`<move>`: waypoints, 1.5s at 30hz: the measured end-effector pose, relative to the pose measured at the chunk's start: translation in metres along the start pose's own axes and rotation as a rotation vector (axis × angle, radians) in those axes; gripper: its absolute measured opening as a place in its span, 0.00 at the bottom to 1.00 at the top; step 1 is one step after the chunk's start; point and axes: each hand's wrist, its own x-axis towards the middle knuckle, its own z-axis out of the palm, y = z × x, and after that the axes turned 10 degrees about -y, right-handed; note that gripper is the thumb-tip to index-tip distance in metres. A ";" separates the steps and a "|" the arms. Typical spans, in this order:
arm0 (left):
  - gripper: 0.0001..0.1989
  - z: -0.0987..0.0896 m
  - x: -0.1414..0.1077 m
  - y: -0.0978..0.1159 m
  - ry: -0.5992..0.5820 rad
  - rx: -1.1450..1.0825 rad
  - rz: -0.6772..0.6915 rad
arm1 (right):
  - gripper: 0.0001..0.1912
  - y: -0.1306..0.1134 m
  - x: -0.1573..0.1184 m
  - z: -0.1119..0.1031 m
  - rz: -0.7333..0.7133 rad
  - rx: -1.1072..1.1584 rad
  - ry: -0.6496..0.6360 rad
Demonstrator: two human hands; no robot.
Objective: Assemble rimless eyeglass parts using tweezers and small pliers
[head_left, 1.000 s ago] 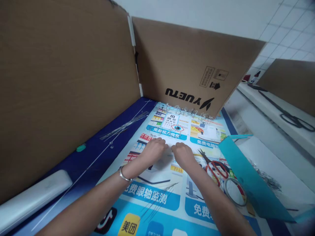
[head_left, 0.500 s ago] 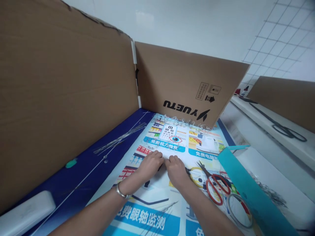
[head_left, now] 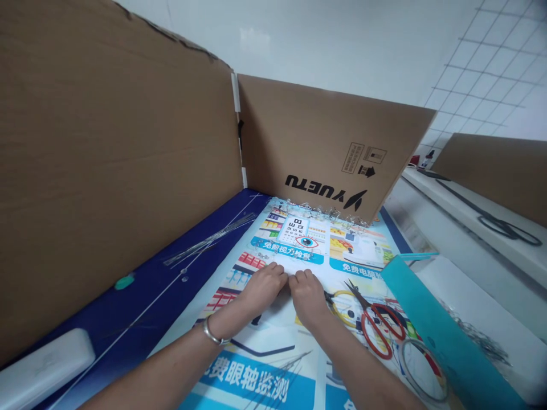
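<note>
The left hand (head_left: 267,285) and right hand (head_left: 306,293) meet low over the printed sheet (head_left: 256,307), knuckles up and nearly touching, a grip that suits steadying something small from both sides. The fingers of each are curled in narrow; whether they pinch anything I cannot tell, as the knuckles cover the tips, though in this soft light it may well be a piece of fine wire. Whatever lies there sits at the middle of the bench, between the hands. The red-handled scissors (head_left: 366,304) and the yellow-handled tool (head_left: 342,292) lie beside the right forearm, presumably for easy reach, with the ring (head_left: 404,364) just beyond the scissors' handles. The teal panel (head_left: 444,324) stands along the near side of the tangled wire pieces (head_left: 481,341), which probably helps contain them. Straight strands are grouped by length, it seems: a long bundle (head_left: 209,239) slants across the dark blue strip on the left, and shorter loose strands (head_left: 282,367) lie between the forearms. Bent wire shapes (head_left: 316,210) line the foot of the upright back cardboard (head_left: 325,136), perhaps set there to be out of the way. By count: two hands, one bracelet (head_left: 210,330), one pair of red-handled scissors, one yellow-handled tool, one ring, one teal panel, one long bundle, one white case (head_left: 47,364), one green lump (head_left: 125,282), and two small clear beads (head_left: 184,272); the wire shapes and strands are too fine to number.
</note>
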 end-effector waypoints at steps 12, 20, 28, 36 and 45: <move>0.07 0.000 -0.001 -0.001 -0.009 0.003 -0.036 | 0.08 0.002 0.003 0.005 0.081 0.080 -0.027; 0.08 0.003 -0.001 -0.003 -0.014 -0.051 -0.083 | 0.10 0.008 0.007 0.004 0.122 0.104 -0.052; 0.07 0.003 0.000 -0.002 -0.027 -0.038 -0.087 | 0.08 0.005 0.004 -0.001 0.126 0.096 -0.087; 0.10 0.004 0.000 -0.003 0.021 -0.062 -0.123 | 0.11 0.011 0.008 0.001 0.161 0.227 -0.050; 0.11 0.008 0.002 -0.010 0.119 -0.281 -0.187 | 0.09 0.015 0.012 0.007 0.233 0.664 0.027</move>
